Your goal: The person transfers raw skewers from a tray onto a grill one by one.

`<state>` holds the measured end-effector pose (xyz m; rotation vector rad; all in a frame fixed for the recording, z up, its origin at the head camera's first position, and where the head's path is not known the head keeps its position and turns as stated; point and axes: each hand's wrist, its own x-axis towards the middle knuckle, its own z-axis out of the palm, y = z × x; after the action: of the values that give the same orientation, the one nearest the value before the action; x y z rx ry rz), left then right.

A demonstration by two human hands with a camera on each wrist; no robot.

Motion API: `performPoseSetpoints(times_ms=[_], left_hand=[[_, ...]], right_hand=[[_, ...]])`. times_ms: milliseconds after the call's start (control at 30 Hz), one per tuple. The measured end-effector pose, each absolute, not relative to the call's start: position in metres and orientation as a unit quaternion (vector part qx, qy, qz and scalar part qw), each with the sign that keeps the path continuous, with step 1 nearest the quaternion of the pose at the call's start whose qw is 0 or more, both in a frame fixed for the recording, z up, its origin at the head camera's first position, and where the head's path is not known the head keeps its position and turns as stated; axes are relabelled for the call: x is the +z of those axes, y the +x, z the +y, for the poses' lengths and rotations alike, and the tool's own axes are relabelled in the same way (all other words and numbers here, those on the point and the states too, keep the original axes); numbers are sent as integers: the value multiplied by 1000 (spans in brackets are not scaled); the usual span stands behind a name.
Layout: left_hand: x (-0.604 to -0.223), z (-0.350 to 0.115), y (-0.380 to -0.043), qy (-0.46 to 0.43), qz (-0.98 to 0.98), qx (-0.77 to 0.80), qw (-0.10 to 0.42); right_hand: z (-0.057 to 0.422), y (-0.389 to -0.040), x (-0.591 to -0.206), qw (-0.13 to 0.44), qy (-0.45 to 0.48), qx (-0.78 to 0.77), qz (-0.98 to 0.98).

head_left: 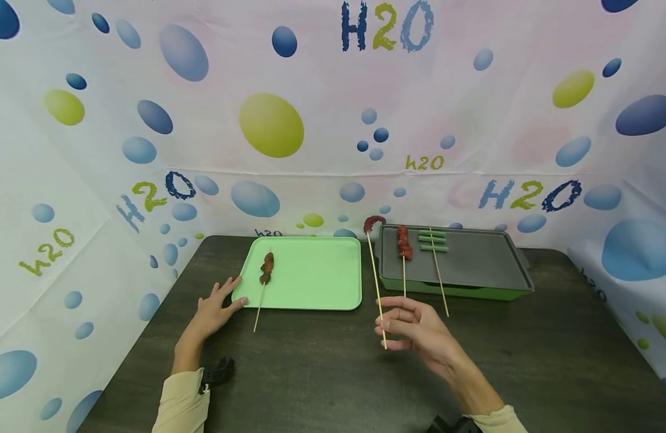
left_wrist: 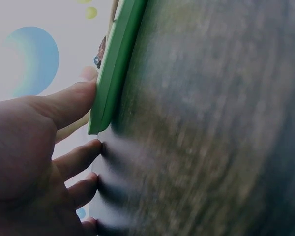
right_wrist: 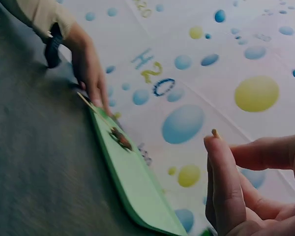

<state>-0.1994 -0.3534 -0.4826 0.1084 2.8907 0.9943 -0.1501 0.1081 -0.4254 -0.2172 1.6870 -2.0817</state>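
Note:
My right hand (head_left: 419, 332) pinches the lower part of a thin wooden skewer (head_left: 374, 273) with a curled reddish piece, like a shrimp, at its top. This skewer is raised near the grill's left end; in the right wrist view only its butt end (right_wrist: 215, 133) shows past the fingers. My left hand (head_left: 209, 316) rests at the near left corner of a light green tray (head_left: 316, 276), thumb on the rim and other fingers spread toward the tabletop. On the tray lies a brown meat skewer (head_left: 266, 269), its stick sticking out over the near edge.
Right of the tray stands a flat-topped grill (head_left: 479, 255) with a green base. A red meat skewer (head_left: 404, 243) and a skewer of green pieces (head_left: 433, 240) lie on its left half, sticks overhanging the dark table (head_left: 322, 373). A bubble-print curtain (head_left: 322, 90) hangs behind.

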Motion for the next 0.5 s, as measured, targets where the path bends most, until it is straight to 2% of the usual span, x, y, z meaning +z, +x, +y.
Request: performPoseSetpoints(times_ms=[300, 500], left_hand=[[-485, -352, -200, 31, 944, 325, 47], [-486, -353, -201, 37, 944, 325, 39]], right_hand=[[146, -158, -417, 196, -95, -742, 634], [171, -168, -416, 195, -98, -718, 661]])
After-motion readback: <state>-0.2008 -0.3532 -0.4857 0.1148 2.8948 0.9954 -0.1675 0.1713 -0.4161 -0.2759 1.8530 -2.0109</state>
